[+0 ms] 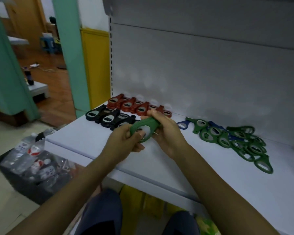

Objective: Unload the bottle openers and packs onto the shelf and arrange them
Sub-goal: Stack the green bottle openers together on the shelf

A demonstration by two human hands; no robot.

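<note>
- Lower left, on the floor, I see a dark bin (24, 189) holding clear packs (32, 150); I judge those are not yet unloaded.
- At centre, above the white shelf (92, 141), the left hand (124, 141) curls round the head end of a green opener stack (148, 123). The right hand (166, 133) clasps its handle end.
- My worry is that only finger squeeze keeps that stack together. If either grip slackens, the openers could fan out and drop.
- Just behind it are the black rows (107, 117), with the red rows (131, 105) further back. A falling stack would likely knock the nearest black one askew.
- At right, a loose green-and-blue pile (236, 141) lies unsorted, and a careless sweep could scatter it.
</note>
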